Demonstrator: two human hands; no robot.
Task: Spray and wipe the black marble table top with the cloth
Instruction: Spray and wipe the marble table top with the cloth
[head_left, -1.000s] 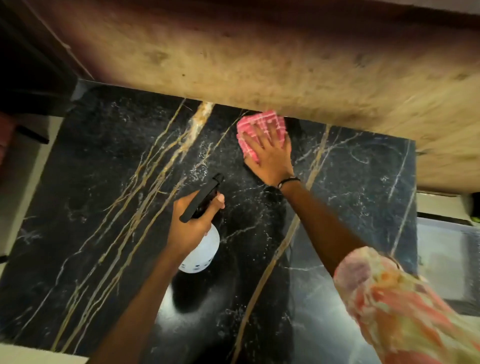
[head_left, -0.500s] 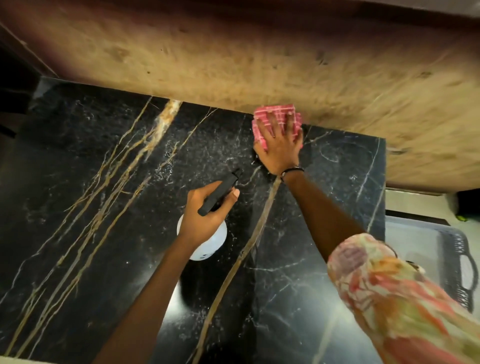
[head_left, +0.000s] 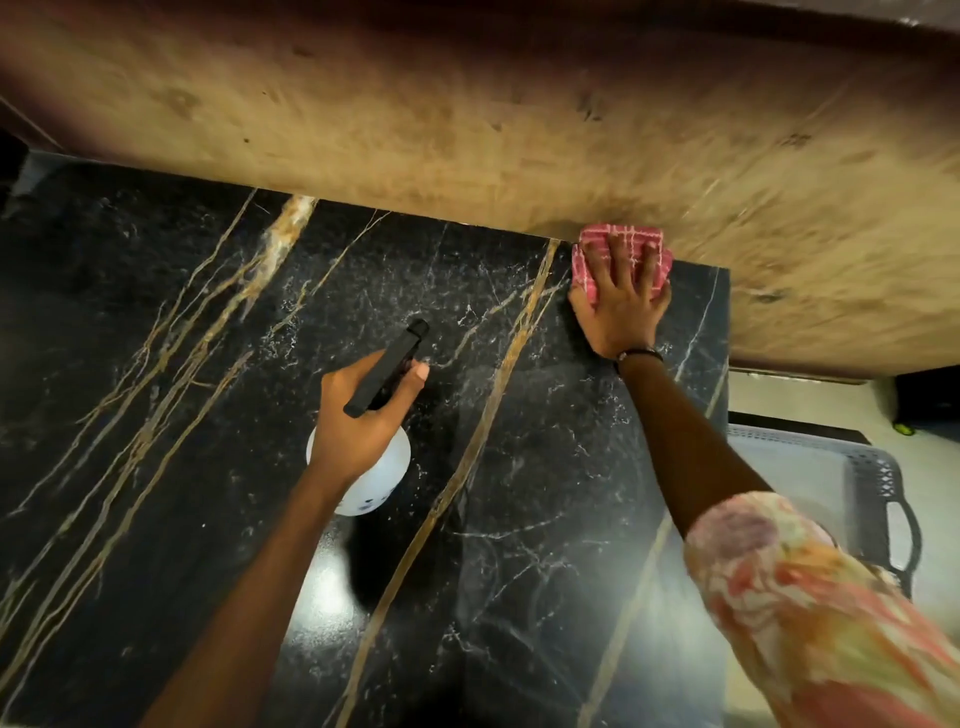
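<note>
Beside the table top (head_left: 156, 364) — a grey basket (head_left: 878, 499), floor-level.

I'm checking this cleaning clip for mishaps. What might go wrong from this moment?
The cloth under the right hand sits in the table top's far right corner against the wall; wiping further could push it off the right edge. The left hand holds the spray bottle above the marble; a slip could drop it.
</note>
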